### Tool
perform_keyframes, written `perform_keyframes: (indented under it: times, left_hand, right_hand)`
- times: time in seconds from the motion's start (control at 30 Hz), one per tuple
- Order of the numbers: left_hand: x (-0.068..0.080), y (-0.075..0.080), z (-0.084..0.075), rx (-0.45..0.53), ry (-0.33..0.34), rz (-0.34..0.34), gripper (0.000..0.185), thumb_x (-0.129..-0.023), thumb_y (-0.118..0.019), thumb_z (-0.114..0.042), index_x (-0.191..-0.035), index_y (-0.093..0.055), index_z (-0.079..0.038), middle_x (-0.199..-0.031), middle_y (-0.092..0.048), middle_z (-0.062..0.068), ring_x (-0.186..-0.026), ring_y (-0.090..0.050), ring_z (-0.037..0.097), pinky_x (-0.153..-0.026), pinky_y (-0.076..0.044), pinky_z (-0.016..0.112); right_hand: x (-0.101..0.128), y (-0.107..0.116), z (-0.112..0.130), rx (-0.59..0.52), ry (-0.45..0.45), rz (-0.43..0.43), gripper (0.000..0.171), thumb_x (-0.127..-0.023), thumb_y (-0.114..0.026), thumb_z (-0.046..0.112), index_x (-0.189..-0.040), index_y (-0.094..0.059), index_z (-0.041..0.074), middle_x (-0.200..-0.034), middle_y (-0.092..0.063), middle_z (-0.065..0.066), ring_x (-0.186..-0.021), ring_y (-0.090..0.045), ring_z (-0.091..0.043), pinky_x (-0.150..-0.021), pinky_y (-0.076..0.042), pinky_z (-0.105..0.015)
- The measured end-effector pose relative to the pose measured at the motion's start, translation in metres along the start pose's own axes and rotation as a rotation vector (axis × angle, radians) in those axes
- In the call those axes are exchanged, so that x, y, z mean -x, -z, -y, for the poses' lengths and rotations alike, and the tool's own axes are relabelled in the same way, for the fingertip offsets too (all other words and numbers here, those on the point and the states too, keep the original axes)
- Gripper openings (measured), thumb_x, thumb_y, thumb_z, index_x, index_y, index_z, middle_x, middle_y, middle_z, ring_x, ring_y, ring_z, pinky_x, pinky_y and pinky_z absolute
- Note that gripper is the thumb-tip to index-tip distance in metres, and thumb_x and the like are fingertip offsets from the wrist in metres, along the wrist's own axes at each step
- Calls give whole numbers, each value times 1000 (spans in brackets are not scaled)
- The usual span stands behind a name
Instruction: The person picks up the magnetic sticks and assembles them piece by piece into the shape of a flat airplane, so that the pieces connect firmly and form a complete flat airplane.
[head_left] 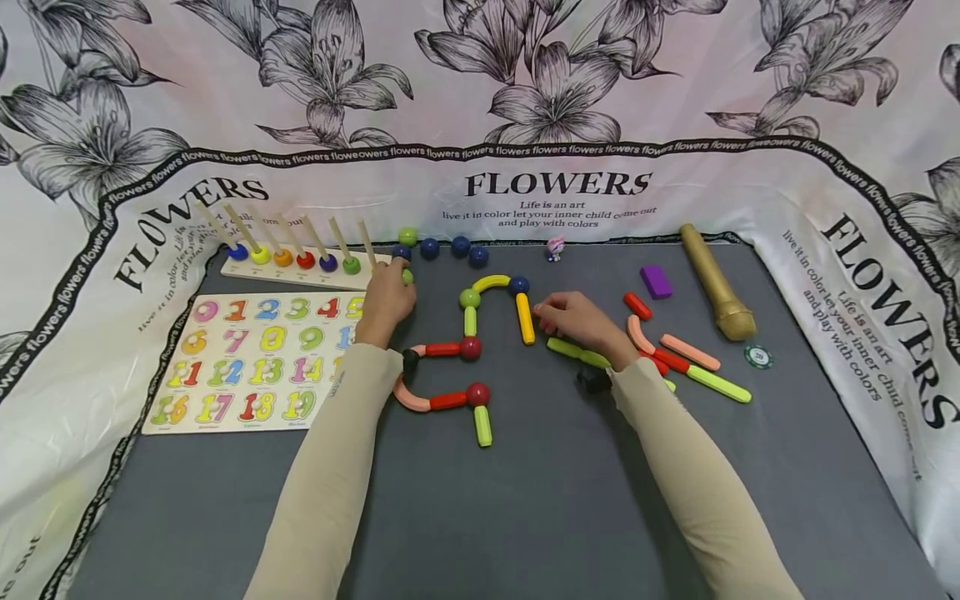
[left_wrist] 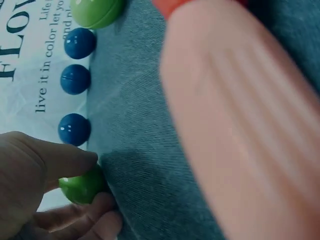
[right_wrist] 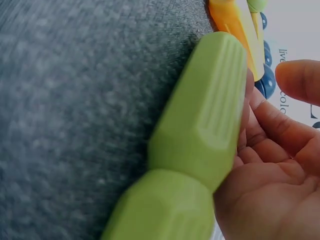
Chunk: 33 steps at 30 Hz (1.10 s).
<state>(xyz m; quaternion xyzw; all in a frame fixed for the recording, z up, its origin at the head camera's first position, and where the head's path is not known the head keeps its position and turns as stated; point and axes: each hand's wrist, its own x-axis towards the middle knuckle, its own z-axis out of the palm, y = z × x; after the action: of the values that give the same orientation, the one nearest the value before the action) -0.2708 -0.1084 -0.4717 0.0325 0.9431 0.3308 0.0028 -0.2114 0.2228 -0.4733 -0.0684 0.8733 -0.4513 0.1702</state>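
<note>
The left hand [head_left: 387, 300] pinches a light-green ball [head_left: 407, 276] between thumb and fingers near the far edge of the grey tabletop [head_left: 555, 500], just beside the peg rack [head_left: 288, 275] with its coloured rings. A row of dark blue balls [head_left: 460, 246] lies near that hand along the same edge. The right hand [head_left: 573, 319] holds nothing, its fingers loosely bent and the thumb apart from them (the right wrist view shows this gap well), and hovers between a yellow stick [head_left: 525, 319] and a pair of green sticks [head_left: 564, 347] lying end to end. The yellow stick hangs off a joined chain in the middle: a blue ball [head_left: 518, 286], a curved yellow piece [head_left: 491, 282], another green ball [head_left: 470, 298], a short green stick [head_left: 470, 322] and a red ball [head_left: 470, 347]. The number board [head_left: 243, 388] lies left of the chain, partly behind the left forearm.
</note>
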Motion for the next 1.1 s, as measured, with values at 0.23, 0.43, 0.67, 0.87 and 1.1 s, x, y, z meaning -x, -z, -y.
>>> perform_keyframes:
  times: [0.23,0.43,0.67,0.87,1.1]
  left_hand:
    - [16,1,2,202,-38,1,45,-103,-67,-8,-142,-52,8,-132,-61,30,-111,-61,41,-97,-49,53]
    - [48,-8,-13,318,-110,22,42,-102,-74,-14,-136,-55,1,-123,-64,21,-105,-59,34,-94,-49,47]
    - [74,-26,-35,280,-264,51,38,-101,-77,-19,-132,-63,-1,-127,-68,18,-120,-59,35,-106,-46,49]
    - [92,-46,-56,135,-355,61,34,-100,-80,-26,-128,-72,-7,-109,-73,11,-116,-55,37,-102,-42,57]
    - [106,-66,-71,9,-318,80,36,-99,-82,-31,-127,-71,-12,-104,-72,6,-129,-47,36,-108,-31,58]
  right_hand:
    - [-6,1,8,12,-15,37,34,-112,-58,27,-110,-72,-4,-96,-68,-15,-86,-61,-28,-77,-52,-35]
    - [-16,1,21,94,-59,75,36,-108,-66,34,-96,-72,1,-80,-61,-7,-68,-53,-21,-64,-45,-32]
    - [-23,-4,24,118,-80,52,38,-105,-69,29,-77,-67,4,-65,-49,1,-56,-45,-14,-57,-38,-29]
    - [-27,-6,30,60,-136,29,42,-104,-69,31,-75,-68,0,-57,-43,2,-51,-36,-13,-53,-30,-29]
    - [-26,-5,31,-25,-197,10,40,-102,-71,34,-82,-72,-1,-62,-50,0,-56,-40,-15,-54,-31,-28]
